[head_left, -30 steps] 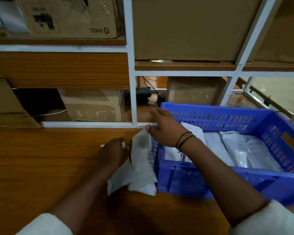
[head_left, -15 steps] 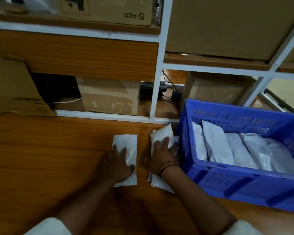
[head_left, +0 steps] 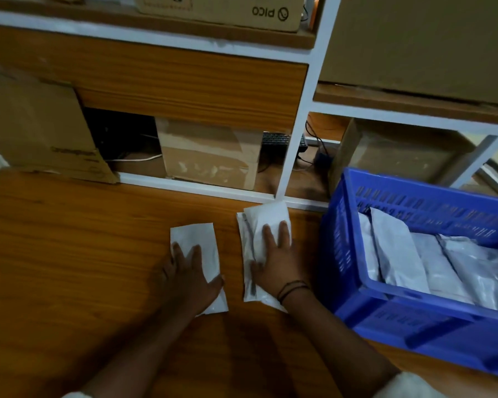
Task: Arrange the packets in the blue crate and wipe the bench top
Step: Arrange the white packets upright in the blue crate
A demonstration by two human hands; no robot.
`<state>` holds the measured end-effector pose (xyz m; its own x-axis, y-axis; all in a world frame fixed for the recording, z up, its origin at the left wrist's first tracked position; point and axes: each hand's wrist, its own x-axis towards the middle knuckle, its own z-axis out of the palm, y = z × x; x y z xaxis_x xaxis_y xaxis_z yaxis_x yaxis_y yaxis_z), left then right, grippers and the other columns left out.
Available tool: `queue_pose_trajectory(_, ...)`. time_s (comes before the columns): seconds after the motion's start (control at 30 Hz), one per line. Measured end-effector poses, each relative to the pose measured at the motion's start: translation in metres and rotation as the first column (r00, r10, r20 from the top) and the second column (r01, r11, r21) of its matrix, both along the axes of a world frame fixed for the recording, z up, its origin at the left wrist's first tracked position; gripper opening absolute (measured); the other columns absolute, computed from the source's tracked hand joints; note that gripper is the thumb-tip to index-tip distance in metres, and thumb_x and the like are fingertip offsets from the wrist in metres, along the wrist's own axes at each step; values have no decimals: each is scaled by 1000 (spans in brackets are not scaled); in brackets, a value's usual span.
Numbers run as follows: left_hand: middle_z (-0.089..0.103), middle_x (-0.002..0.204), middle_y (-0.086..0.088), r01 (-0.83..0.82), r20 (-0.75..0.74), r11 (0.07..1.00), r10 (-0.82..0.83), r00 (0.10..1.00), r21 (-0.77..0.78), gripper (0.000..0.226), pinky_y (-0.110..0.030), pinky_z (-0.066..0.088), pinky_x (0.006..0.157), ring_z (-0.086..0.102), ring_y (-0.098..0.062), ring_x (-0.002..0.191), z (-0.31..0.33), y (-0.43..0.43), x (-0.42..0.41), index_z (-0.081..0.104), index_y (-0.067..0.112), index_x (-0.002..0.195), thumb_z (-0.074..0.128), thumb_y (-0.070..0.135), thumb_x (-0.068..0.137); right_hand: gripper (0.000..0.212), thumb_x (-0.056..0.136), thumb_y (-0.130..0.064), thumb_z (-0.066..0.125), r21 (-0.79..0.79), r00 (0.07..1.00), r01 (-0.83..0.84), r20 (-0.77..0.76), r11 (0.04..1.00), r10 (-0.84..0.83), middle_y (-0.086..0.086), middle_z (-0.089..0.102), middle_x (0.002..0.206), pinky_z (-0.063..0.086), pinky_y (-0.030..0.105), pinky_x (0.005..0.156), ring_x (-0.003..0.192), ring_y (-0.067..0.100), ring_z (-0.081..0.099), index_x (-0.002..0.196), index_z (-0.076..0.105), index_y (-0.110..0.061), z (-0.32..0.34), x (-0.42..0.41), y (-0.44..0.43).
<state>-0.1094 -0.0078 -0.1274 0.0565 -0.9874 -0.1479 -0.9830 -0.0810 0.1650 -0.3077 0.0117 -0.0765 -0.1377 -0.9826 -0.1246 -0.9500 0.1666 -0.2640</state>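
Note:
My left hand [head_left: 190, 271] lies flat, fingers spread, on a single white packet [head_left: 196, 234] on the wooden bench top [head_left: 69, 254]. Just to its right, my right hand [head_left: 276, 259] presses flat on a small stack of white packets [head_left: 268, 215], with a dark band round the wrist. Neither hand grips its packet. The blue crate [head_left: 414, 326] stands at the right, close beside the stack. Several silver-white packets [head_left: 397, 248] lie in the crate, leaning side by side.
A white metal shelf frame [head_left: 296, 124] runs along the back of the bench. Cardboard boxes [head_left: 210, 156] sit in its lower bay, with a black keyboard [head_left: 279, 139] and cables behind. A flat cardboard sheet [head_left: 41, 124] leans at the left.
Both hands came down from holding packets upright beside the crate and laid them flat on the bench. The view shifted left, so the crate now sits further right.

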Motion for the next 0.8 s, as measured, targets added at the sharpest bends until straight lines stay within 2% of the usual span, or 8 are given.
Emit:
queue_pose_trajectory(0.07,-22,163,-17,-3,19,999,2,1000,34,101,-58,15,118,2,-47,149,4,-3,1,-6,36,158,44,81,82,97,87,-62,54,25,999,38,-8,999,-38,6,-28,162,25,50,117,147,47,5,157,-7,-34,-3,-1,-6)
queue_pose_trajectory(0.17,-23,163,-15,-13,-10,998,13,1000,58,99,-57,22,117,6,-48,147,7,-8,1,-6,38,157,50,74,85,96,88,-58,54,15,996,-27,-79,1000,28,7,-27,162,31,48,113,143,47,15,157,-8,-33,-2,1,-4)
queue_pose_trajectory(0.3,-19,164,-12,-6,-50,999,8,999,41,94,-55,29,116,6,-45,147,3,-10,3,-1,39,158,53,67,86,87,91,-49,54,-11,1000,-13,-23,1000,12,0,-22,164,35,48,108,142,42,21,157,0,-38,1,-3,-3)
queue_pose_trajectory(0.4,-18,164,-11,6,-61,1000,-4,998,22,93,-54,27,117,3,-43,148,3,-7,4,2,39,158,54,68,86,81,92,-49,51,-13,1000,25,-2,1000,-25,0,-15,165,30,53,111,142,40,21,157,4,-38,5,-10,-5)
queue_pose_trajectory(0.53,-17,165,-10,8,-68,1000,-7,998,16,95,-54,18,119,-1,-43,150,4,1,1,2,39,157,50,77,84,72,96,-51,42,-47,996,41,-76,998,-44,9,-7,165,30,54,111,141,43,21,156,8,-32,9,-14,-4)
queue_pose_trajectory(0.8,-6,167,-6,74,-87,994,-82,993,-86,72,-50,32,116,6,-40,148,5,6,0,18,42,156,54,47,94,67,100,-54,34,-91,998,-19,-64,996,13,9,-10,165,29,52,113,142,43,19,156,0,-40,17,-6,2)
